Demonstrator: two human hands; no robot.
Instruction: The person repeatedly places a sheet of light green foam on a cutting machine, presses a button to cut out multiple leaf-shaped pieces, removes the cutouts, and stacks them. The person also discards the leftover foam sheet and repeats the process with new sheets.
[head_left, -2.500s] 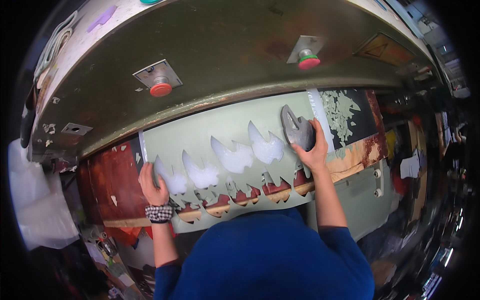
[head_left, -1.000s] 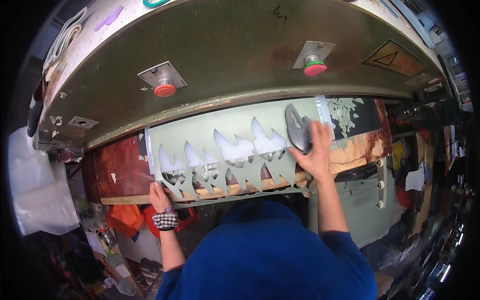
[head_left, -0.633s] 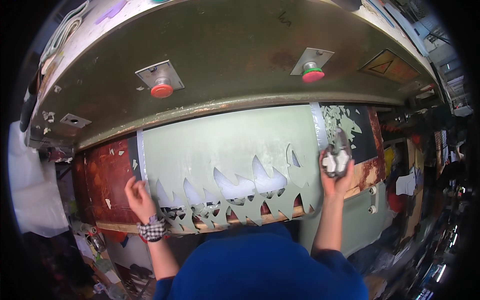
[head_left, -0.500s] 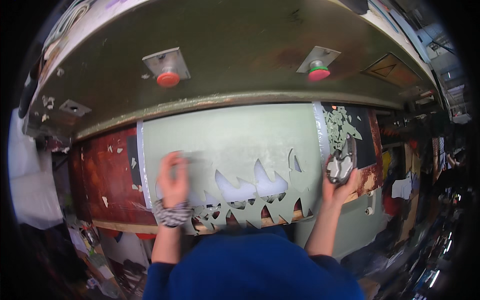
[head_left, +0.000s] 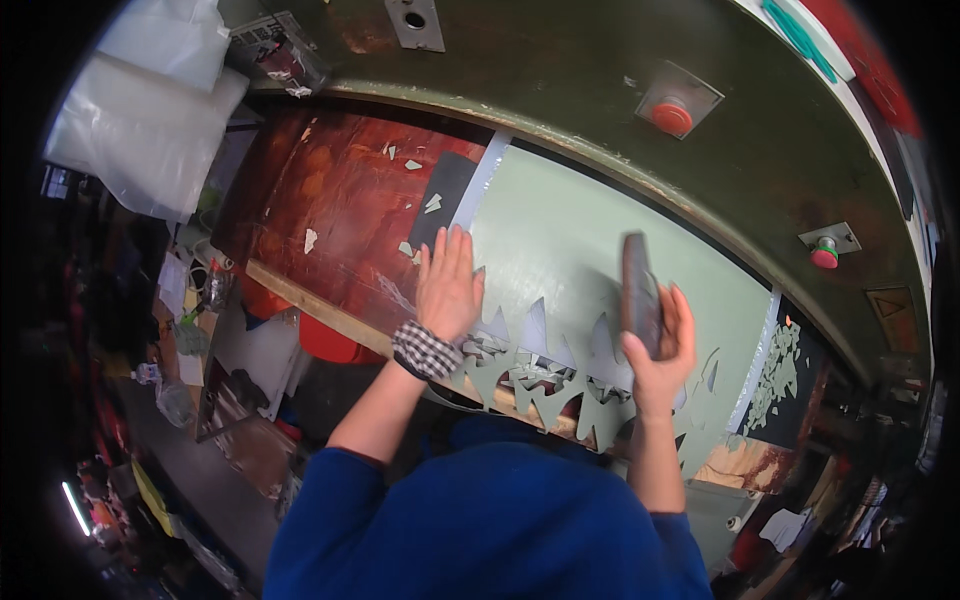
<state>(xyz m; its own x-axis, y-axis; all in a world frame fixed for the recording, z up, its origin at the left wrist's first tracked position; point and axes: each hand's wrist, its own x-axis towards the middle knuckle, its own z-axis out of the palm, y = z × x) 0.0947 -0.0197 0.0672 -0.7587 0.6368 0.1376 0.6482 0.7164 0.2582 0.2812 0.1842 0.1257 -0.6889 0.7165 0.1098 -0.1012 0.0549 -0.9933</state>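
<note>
A pale green sheet (head_left: 600, 230) of thin flat material lies on the press bed, with pointed cutouts along its near edge. My right hand (head_left: 667, 355) grips a cutting die (head_left: 640, 295), a dark metal-edged form held upright on its side above the sheet. Its inner shape faces away, so I cannot see it. My left hand (head_left: 450, 285), fingers stretched out, lies flat at the sheet's left edge, over the end of a whitish strip (head_left: 482, 180). A checked band circles the left wrist. Through the cutouts, a pale lilac layer (head_left: 540, 330) shows.
Beyond the sheet runs a dark green machine beam (head_left: 560, 100) with a red button (head_left: 671, 116) and a green-ringed pink button (head_left: 825, 252). Small green offcuts (head_left: 775, 375) lie in a pile at the right. Scraps dot the reddish board (head_left: 330, 200) at left. Clear plastic sheeting (head_left: 150, 130) hangs far left.
The view has swung toward the left. My right hand has brought the die from beside the offcut pile to above the sheet. My left hand now rests at the sheet's left edge.
</note>
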